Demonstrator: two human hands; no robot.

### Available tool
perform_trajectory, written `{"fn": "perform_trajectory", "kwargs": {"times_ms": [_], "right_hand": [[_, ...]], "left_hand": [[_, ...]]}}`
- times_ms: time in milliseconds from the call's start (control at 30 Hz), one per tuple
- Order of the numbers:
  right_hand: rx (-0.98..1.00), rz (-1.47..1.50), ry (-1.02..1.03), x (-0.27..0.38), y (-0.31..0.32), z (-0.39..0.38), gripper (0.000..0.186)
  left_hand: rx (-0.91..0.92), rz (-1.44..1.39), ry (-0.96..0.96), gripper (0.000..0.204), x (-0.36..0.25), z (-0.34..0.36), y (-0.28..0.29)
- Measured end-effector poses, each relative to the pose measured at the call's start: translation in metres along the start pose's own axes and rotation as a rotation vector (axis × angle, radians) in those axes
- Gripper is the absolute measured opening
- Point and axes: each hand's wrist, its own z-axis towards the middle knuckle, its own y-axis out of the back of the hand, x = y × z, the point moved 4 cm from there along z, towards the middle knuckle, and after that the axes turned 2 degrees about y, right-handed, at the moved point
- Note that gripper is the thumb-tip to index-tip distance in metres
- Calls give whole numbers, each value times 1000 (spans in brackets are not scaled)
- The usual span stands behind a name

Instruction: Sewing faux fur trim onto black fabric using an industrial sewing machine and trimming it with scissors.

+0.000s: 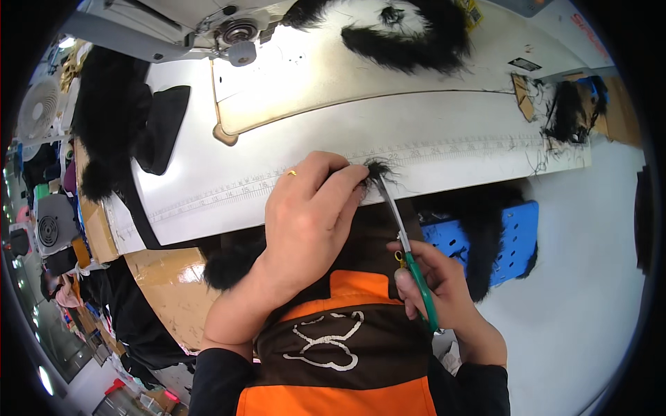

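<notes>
**Fur tuft trimmed at the table's near edge**

Fur tuft [378,170], small and black, sits pinched at the near edge of our white table [444,139], right beside the ruler [229,191] that runs along that edge. Going from the biggest things down: the table carries a sewing machine [208,28] at its far left corner and a big black fur piece [409,35] at the far edge. A blue basket [517,236] stands off the near right edge. Our left hand [309,215] clenches the tuft between fingertips. Our right hand [437,284] grips green-handled scissors [406,243], whose blade tips touch the tuft.
</notes>
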Motion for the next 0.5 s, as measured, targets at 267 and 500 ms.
{"fn": "perform_trajectory", "kwargs": {"times_ms": [267,500], "right_hand": [[6,-20,18,4,-4,8,42],[2,-54,51,8,-8,9,40]], "left_hand": [[39,-29,70,22,4,4,-1],[48,-53,89,26,9,4,-2]]}}
